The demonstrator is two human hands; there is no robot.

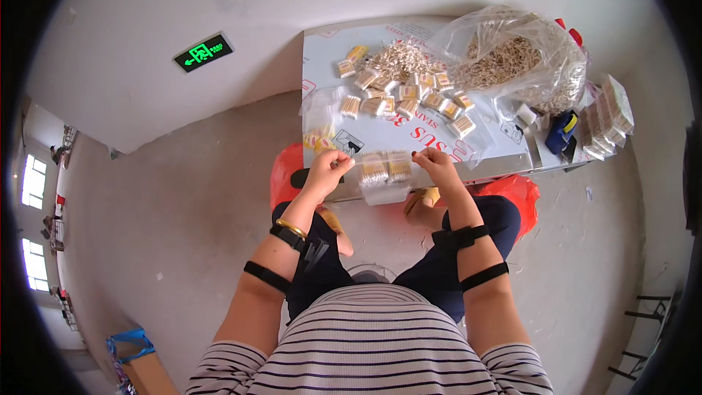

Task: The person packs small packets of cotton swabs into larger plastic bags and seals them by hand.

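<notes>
Between my hands hangs a clear plastic bag with small bundles of cotton swabs inside, over the near edge of the table. My left hand pinches one upper corner of the bag between thumb and fingers. The opposite corner is pinched by my right hand. Just beyond, several packed cotton swab bundles lie scattered in front of a loose heap of cotton swabs. Flat clear bags rest near the table's left edge.
A large open plastic sack of swabs fills the table's back right. Beside it stand a blue tape dispenser and a stack of filled packs. Red plastic bags hang below the metal-topped table. A cardboard box sits on the floor behind left.
</notes>
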